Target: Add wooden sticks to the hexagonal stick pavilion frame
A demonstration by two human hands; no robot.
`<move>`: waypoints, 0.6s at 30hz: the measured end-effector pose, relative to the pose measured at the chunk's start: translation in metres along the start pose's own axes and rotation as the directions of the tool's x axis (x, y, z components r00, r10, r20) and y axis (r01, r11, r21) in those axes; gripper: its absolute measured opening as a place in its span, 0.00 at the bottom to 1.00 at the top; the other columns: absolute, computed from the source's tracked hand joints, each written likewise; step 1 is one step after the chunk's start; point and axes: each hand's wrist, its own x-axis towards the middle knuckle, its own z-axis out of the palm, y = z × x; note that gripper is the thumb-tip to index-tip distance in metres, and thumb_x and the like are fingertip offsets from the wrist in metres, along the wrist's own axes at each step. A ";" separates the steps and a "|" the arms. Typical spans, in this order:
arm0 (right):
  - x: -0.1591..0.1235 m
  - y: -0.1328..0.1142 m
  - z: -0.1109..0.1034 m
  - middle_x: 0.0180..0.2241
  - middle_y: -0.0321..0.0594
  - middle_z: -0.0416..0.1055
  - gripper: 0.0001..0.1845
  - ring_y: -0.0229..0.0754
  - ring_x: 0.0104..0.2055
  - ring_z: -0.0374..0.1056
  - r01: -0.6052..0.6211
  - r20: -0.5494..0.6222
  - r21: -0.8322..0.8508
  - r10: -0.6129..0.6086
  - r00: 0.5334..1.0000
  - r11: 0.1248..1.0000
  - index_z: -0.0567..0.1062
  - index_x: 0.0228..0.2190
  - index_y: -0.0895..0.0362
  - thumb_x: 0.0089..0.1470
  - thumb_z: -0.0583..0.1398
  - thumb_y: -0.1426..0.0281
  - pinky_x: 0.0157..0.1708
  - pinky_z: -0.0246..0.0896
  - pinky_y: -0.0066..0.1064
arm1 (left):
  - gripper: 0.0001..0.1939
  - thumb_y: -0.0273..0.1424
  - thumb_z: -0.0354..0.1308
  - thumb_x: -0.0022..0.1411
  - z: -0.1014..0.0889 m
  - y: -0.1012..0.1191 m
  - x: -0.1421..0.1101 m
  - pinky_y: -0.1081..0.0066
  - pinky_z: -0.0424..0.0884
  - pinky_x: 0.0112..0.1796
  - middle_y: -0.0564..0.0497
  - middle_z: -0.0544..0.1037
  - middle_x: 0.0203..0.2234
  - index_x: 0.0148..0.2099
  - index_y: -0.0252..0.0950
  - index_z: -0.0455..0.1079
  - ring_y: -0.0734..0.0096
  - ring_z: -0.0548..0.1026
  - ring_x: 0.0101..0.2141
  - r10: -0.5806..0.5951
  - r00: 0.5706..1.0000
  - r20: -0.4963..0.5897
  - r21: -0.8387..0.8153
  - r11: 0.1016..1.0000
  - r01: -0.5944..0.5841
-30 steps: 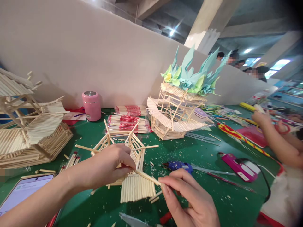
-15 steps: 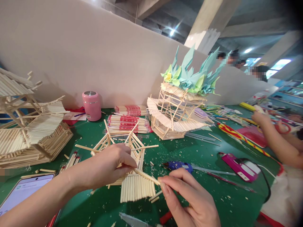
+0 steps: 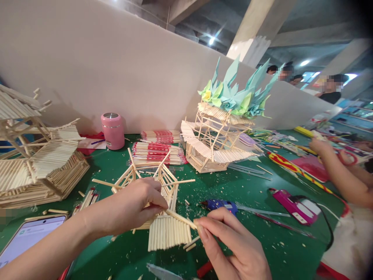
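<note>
By the slatted panel, one wooden stick slants from the left hand down to the right hand, each grip pinching one end.

Between our left fingers and right fingertips we hold a pale, thin wooden stick, slanting down toward the latter. Under and beyond our left fingers we see an open stick frame with jutting spars; its panel of close-laid sticks spreads left of our right fingertips.
</note>
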 end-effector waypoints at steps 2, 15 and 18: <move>0.001 0.000 0.000 0.27 0.40 0.66 0.09 0.35 0.26 0.65 -0.001 0.004 -0.002 0.001 1.000 1.000 0.73 0.34 0.61 0.53 0.55 0.81 0.22 0.64 0.26 | 0.12 0.21 0.50 0.59 0.001 0.000 -0.001 0.72 0.60 0.29 0.53 0.67 0.24 0.29 0.35 0.73 0.71 0.66 0.30 -0.003 1.000 0.005 -0.005 1.000 0.003; 0.001 0.000 0.000 0.27 0.40 0.66 0.09 0.36 0.26 0.66 -0.004 0.016 -0.028 0.004 1.000 1.000 0.74 0.33 0.60 0.52 0.55 0.81 0.23 0.64 0.27 | 0.12 0.21 0.50 0.59 0.000 -0.001 -0.001 0.71 0.60 0.30 0.53 0.68 0.25 0.30 0.34 0.73 0.71 0.66 0.31 -0.014 1.000 0.011 -0.015 1.000 0.015; 0.001 0.000 0.000 0.27 0.40 0.66 0.09 0.36 0.26 0.65 0.005 0.008 -0.040 -0.005 1.000 0.999 0.73 0.33 0.60 0.53 0.55 0.81 0.22 0.64 0.27 | 0.12 0.21 0.49 0.60 0.000 -0.001 -0.002 0.71 0.60 0.30 0.52 0.68 0.25 0.31 0.35 0.74 0.70 0.66 0.31 -0.007 1.000 0.011 -0.019 1.000 0.007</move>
